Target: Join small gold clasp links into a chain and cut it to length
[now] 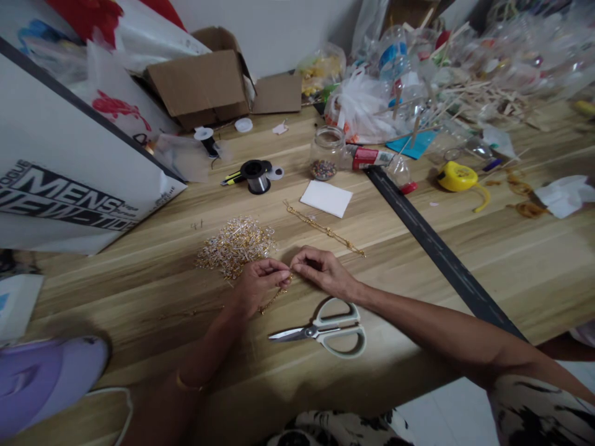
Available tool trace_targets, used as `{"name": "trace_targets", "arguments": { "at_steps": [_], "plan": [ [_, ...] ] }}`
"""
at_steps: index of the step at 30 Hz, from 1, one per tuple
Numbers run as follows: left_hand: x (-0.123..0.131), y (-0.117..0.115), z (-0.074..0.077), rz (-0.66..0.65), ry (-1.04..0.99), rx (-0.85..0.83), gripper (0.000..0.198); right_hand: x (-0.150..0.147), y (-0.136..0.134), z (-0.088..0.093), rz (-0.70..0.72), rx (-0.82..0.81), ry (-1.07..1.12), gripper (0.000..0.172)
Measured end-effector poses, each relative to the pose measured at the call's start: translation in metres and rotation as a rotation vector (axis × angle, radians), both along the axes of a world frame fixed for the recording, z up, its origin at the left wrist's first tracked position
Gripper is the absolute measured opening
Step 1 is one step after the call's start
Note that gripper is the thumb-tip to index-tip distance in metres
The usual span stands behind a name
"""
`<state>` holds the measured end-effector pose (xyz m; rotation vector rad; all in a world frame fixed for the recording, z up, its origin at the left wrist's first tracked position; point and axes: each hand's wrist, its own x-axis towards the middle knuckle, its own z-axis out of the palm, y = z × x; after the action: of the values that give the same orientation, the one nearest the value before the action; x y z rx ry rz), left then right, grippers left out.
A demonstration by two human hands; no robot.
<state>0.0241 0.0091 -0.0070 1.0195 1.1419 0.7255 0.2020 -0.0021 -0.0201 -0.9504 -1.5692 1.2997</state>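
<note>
My left hand [258, 284] and my right hand [320, 270] meet at the middle of the wooden table [511, 260], fingertips pinched together on a thin gold beaded chain [273, 299] that trails down from under the left hand. Just beyond the left hand lies a heap of gold and clear pins [235, 246]. A second gold chain [325, 230] stretches diagonally past the right hand. White-handled scissors [325, 328] lie shut below the right wrist.
A white card [326, 198], a wire spool [255, 176], a bead jar [326, 152] and a yellow tape measure [458, 178] stand farther back. A black strip [441, 254] crosses the table diagonally. Cardboard box [204, 83] and bags crowd the back.
</note>
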Motion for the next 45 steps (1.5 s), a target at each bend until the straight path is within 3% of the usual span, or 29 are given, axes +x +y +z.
{"name": "trace_targets", "arguments": {
  "at_steps": [14, 30, 38, 45],
  "plan": [
    [-0.002, 0.0, -0.004, -0.017, 0.006, 0.052, 0.015, -0.003, -0.004, 0.004, 0.013, 0.007, 0.006, 0.013],
    [0.0, 0.0, 0.004, -0.03, 0.074, 0.081, 0.017, 0.0, -0.002, -0.001, 0.015, 0.06, -0.086, 0.017],
    [-0.001, -0.001, 0.0, -0.095, 0.178, 0.185, 0.012, -0.001, -0.001, -0.001, 0.007, 0.064, -0.062, 0.015],
    [-0.001, -0.006, -0.007, -0.1, 0.238, 0.386, 0.009, -0.002, -0.002, 0.0, 0.003, 0.057, -0.05, 0.017]
  ]
}}
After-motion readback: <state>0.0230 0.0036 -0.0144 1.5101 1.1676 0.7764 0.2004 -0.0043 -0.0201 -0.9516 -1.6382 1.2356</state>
